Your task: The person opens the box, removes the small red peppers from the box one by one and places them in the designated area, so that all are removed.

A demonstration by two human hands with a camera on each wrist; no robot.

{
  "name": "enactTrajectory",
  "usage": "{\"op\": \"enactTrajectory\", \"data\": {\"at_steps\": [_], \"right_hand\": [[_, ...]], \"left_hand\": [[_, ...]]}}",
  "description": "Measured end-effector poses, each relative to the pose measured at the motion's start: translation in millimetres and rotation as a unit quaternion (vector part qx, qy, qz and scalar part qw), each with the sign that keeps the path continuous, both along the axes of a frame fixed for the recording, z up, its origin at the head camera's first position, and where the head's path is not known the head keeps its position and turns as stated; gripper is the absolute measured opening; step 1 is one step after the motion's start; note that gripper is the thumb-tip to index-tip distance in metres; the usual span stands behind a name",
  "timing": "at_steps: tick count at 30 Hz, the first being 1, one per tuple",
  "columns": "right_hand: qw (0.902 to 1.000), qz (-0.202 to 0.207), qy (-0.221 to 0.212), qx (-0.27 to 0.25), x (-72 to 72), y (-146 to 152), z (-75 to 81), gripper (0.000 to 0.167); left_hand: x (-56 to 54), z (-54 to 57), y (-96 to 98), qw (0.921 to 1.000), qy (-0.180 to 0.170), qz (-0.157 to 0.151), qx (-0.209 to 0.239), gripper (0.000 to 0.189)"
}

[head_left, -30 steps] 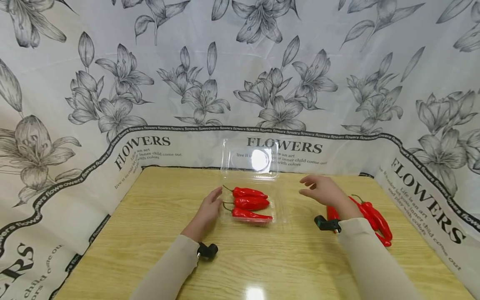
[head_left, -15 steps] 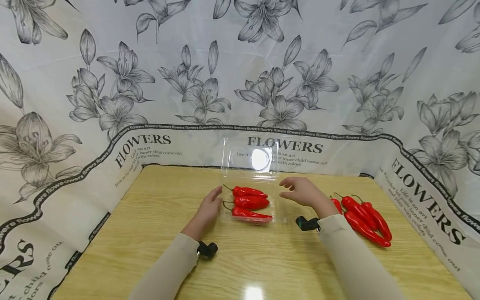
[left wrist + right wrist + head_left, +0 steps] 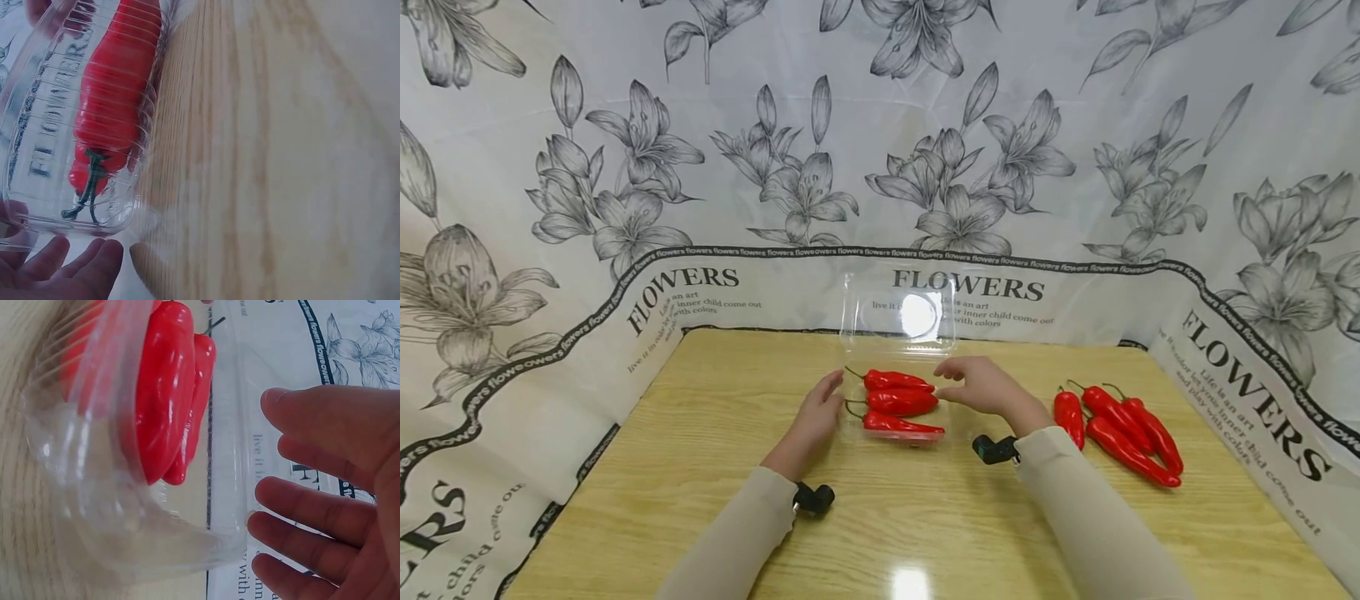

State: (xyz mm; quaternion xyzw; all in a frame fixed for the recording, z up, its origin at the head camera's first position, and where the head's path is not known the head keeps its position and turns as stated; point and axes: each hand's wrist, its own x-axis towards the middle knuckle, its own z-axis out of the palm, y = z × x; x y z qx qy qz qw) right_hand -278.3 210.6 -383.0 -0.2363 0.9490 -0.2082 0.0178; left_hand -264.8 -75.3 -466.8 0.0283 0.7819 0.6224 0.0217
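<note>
A clear plastic clamshell box (image 3: 81,519) lies on the table with its lid (image 3: 917,317) raised at the back. Three red peppers (image 3: 901,403) lie inside side by side, green stems toward the left. At the box's left end is my left hand (image 3: 820,408), fingers loosely extended; in the left wrist view its fingertips (image 3: 103,256) are close against the box's end, though contact is hard to tell. My right hand (image 3: 981,385) is by the right end with nothing in it, fingers relaxed and apart in the right wrist view.
Several loose red peppers (image 3: 1120,425) lie in a group on the right of the wooden table (image 3: 865,517). A white cloth with flower prints (image 3: 805,183) surrounds the table at the back and sides.
My right hand has moved left, from above the loose peppers to the right end of the box, uncovering those peppers. The left hand has stayed in place.
</note>
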Motion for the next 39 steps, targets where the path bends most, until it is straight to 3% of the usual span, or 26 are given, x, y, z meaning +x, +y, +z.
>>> {"op": "enactTrajectory", "data": {"at_steps": [19, 27, 39], "right_hand": [[0.9991, 0.012, -0.036, -0.017, 4.2, -29.9, -11.8, 0.035], [0.9982, 0.018, -0.054, -0.017, 5.5, -41.5, -19.5, 0.032], [0.9969, 0.009, -0.078, 0.004, 5.7, -51.5, -27.2, 0.029]], "left_hand": [[1.8, 0.0, 0.4, 1.0000, -0.005, 0.001, -0.003, 0.050], [4.4, 3.0, 1.2, 0.9995, -0.030, 0.003, 0.010, 0.050], [-2.2, -0.6, -0.4, 0.9996, -0.026, -0.006, 0.007, 0.052]]}}
